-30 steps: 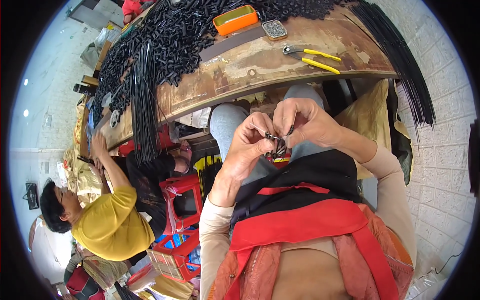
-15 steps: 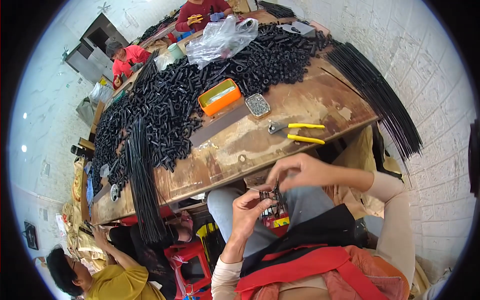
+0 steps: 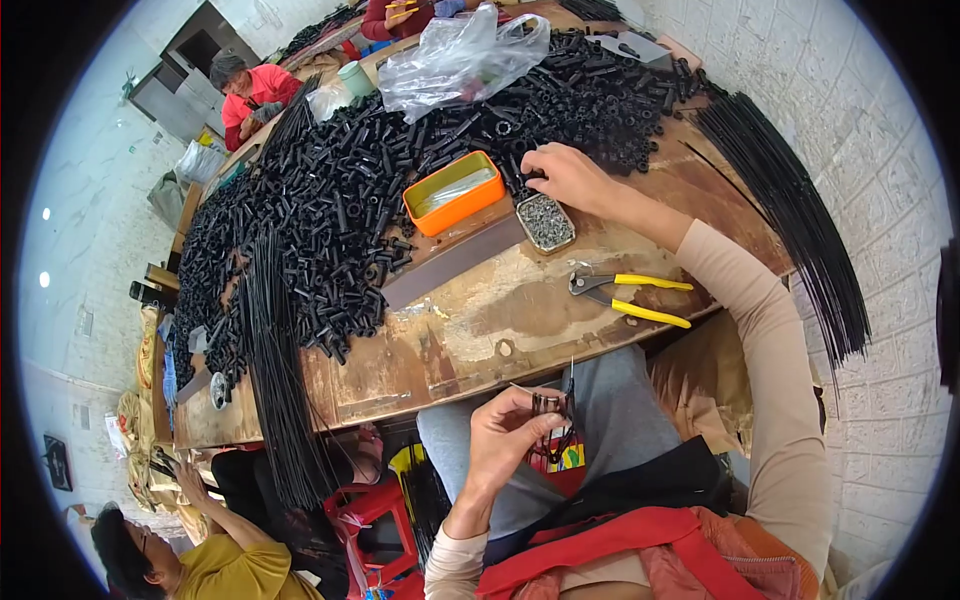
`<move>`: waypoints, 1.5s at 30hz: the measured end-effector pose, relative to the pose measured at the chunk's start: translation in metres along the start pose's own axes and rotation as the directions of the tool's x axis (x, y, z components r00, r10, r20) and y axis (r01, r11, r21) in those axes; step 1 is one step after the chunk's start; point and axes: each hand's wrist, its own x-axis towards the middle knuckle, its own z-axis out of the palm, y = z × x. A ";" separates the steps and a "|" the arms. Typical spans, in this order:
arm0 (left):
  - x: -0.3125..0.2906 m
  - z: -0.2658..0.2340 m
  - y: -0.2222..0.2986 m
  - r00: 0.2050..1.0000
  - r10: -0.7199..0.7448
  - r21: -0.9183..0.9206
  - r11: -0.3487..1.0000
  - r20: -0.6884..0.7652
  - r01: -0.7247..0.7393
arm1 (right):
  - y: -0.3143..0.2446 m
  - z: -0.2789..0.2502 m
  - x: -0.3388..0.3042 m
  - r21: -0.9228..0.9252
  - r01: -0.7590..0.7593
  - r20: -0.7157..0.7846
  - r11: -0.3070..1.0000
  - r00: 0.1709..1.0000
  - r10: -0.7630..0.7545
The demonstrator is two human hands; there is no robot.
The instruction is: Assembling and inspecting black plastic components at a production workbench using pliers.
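Observation:
My left hand (image 3: 505, 435) is below the table edge over my lap, pinched on a small bundle of thin black wires (image 3: 553, 408). My right hand (image 3: 565, 175) reaches out over the wooden table (image 3: 480, 320), its fingertips in the heap of short black tubes (image 3: 350, 190), just behind a small metal tray of tiny parts (image 3: 545, 220). Whether it grips a tube I cannot tell. An orange tin (image 3: 453, 192) lies left of that tray.
Yellow-handled pliers (image 3: 632, 297) lie near the table's front edge. Long black rods hang over the right end (image 3: 800, 230) and the left front (image 3: 275, 370). A clear plastic bag (image 3: 455, 60) sits at the back. One person sits low at left (image 3: 200, 565), another at the far end (image 3: 245, 85).
My right hand has left the wire bundle in my lap and stretched forward to the tube heap. The left hand stays low with the bundle. My view has tilted up over the table.

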 end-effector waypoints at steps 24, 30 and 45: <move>-0.060 0.056 0.043 0.930 -0.017 0.097 0.995 0.367 -0.021 | -0.245 -0.211 -0.112 0.802 -0.407 0.426 0.437 0.903 0.060; -0.070 0.065 0.044 0.948 0.050 0.000 0.999 0.315 -0.053 | -0.246 -0.216 -0.115 0.809 -0.472 0.501 0.351 0.865 0.007; -0.066 0.061 0.043 0.953 0.063 0.002 0.998 0.295 -0.067 | -0.257 -0.222 -0.119 0.742 -0.568 0.569 0.356 0.815 0.114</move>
